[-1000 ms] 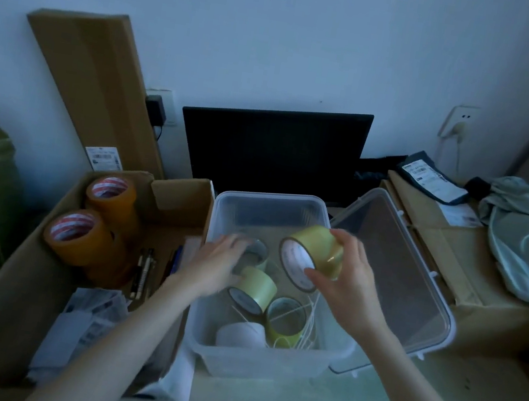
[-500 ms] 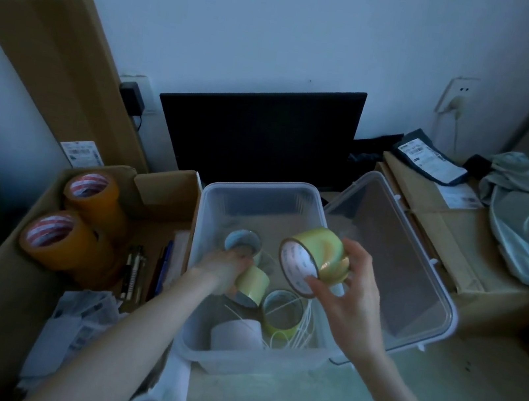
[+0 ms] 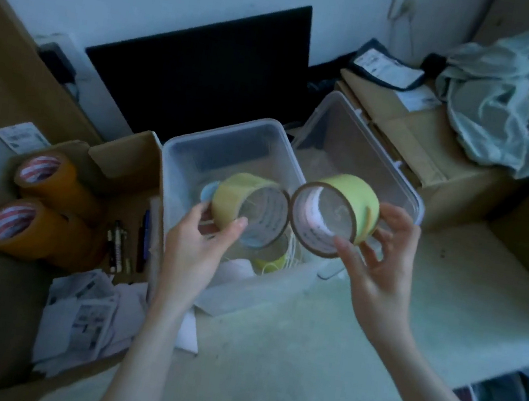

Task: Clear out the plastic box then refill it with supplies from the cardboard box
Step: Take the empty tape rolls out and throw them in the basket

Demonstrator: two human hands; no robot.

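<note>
The clear plastic box (image 3: 194, 151) stands open on the table, its lid (image 3: 367, 154) leaning off to the right. Above the box my left hand (image 3: 201, 242) grips a yellow tape roll (image 3: 240, 193) lifted out of it. Beside it my right hand (image 3: 383, 253) holds a second yellow tape roll (image 3: 351, 193), core facing me. The two rolls almost touch. Another roll, white ties and a white roll (image 3: 241, 269) still lie in the box. The cardboard box (image 3: 124, 157) at left holds two orange tape rolls (image 3: 48, 176), pens (image 3: 117, 246) and papers (image 3: 83, 310).
A black monitor (image 3: 202, 62) leans on the wall behind the boxes. Flat cardboard boxes (image 3: 437, 148) and a crumpled cloth (image 3: 521, 102) sit at the right. Pale tabletop (image 3: 302, 345) lies in front; its edge runs at lower right.
My left hand has gone into the plastic box, taken a yellow tape roll and lifted it up beside the roll in my right hand. The camera tilted downward.
</note>
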